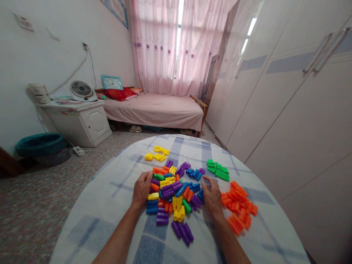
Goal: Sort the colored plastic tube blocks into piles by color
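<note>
A mixed heap of coloured plastic tube blocks (176, 190) lies in the middle of a round table covered with a checked cloth (115, 205). My left hand (142, 190) rests at the heap's left edge, fingers touching purple and orange pieces. At the heap's right edge my right hand (212, 195) lies flat with fingers spread, next to blue pieces. Sorted groups lie around: yellow blocks (157, 154) at the far left, green blocks (217, 170) at the far right, orange blocks (238, 207) on the right, purple blocks (182, 232) near me.
Beyond the table stand a bed with a pink cover (156, 109), a white bedside cabinet (79, 123) with a fan (81, 90), and a teal basin (38, 143) on the floor. Wardrobe doors (288, 110) line the right side.
</note>
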Tool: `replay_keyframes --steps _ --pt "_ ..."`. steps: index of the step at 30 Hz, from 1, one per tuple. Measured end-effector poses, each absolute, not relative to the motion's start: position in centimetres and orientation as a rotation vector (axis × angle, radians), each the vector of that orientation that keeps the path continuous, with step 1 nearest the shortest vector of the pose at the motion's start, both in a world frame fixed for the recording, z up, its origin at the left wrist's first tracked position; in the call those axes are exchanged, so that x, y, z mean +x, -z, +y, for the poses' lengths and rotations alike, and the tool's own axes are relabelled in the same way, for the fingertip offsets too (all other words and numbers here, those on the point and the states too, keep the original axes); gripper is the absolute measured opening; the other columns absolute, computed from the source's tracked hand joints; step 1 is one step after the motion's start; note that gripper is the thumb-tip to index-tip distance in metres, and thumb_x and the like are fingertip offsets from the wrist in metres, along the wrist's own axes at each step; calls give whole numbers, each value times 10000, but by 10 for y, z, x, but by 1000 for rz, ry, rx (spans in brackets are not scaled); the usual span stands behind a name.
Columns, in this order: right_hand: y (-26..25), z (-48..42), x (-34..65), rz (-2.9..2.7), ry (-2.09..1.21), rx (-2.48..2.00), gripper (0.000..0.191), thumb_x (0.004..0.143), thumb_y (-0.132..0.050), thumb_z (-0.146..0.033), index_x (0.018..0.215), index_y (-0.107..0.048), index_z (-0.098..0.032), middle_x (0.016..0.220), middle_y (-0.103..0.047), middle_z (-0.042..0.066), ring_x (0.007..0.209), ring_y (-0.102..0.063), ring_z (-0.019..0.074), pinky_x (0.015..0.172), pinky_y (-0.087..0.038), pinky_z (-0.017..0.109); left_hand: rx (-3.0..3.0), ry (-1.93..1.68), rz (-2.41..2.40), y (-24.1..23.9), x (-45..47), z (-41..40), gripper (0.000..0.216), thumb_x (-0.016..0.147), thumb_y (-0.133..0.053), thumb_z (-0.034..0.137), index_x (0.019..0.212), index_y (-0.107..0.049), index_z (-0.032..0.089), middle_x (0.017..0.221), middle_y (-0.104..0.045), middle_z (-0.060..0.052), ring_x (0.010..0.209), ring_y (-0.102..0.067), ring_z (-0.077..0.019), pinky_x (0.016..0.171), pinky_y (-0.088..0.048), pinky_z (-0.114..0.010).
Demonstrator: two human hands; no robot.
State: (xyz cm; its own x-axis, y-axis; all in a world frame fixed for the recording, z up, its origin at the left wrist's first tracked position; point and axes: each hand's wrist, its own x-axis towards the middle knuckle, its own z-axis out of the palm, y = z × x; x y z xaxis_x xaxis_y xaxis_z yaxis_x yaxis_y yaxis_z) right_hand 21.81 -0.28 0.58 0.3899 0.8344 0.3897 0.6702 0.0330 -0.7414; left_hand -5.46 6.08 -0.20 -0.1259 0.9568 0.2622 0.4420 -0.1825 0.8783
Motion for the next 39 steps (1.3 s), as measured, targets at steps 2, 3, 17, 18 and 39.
replay_keyframes --steps 2,3,17,18,39 --pt "3 -1 217 -1340 -190 -1684 343 838 -414 -363 1043 -605 -164 1072 -625 114 1035 -537 253 926 -401 418 1624 -1287 1557 2 -54 60 417 863 -364 491 924 -641 186 961 -680 -63 904 -616 -202 829 -463 -307" --pt "7 -1 217 -1361 -179 -1675 337 843 -415 -361 1043 -602 -165 1070 -623 113 1037 -531 251 937 -391 420 1626 -1290 1559 1 -54 60 412 863 -367 487 918 -643 187 961 -680 -60 908 -615 -200 832 -461 -304" --pt "13 4 214 -1378 -302 -1617 340 883 -368 -357 1020 -618 -171 1029 -634 91 1011 -542 220 928 -394 366 1568 -1375 1599 -8 -53 54 423 821 -399 487 898 -647 154 960 -674 -82 926 -606 -219 840 -466 -320" --pt "13 4 213 -1364 -302 -1613 343 881 -367 -354 1015 -621 -168 1021 -636 89 1008 -543 217 927 -394 359 1581 -1401 1612 -9 -52 53 415 818 -408 480 907 -647 153 969 -672 -83 937 -604 -222 855 -462 -328" --pt "11 3 211 -1362 -313 -1642 312 857 -371 -276 1017 -611 -158 1008 -633 81 995 -538 211 905 -386 339 2419 -350 1659 -49 61 105 229 714 -620 268 921 -680 192 921 -666 -71 934 -585 -224 807 -431 -296"
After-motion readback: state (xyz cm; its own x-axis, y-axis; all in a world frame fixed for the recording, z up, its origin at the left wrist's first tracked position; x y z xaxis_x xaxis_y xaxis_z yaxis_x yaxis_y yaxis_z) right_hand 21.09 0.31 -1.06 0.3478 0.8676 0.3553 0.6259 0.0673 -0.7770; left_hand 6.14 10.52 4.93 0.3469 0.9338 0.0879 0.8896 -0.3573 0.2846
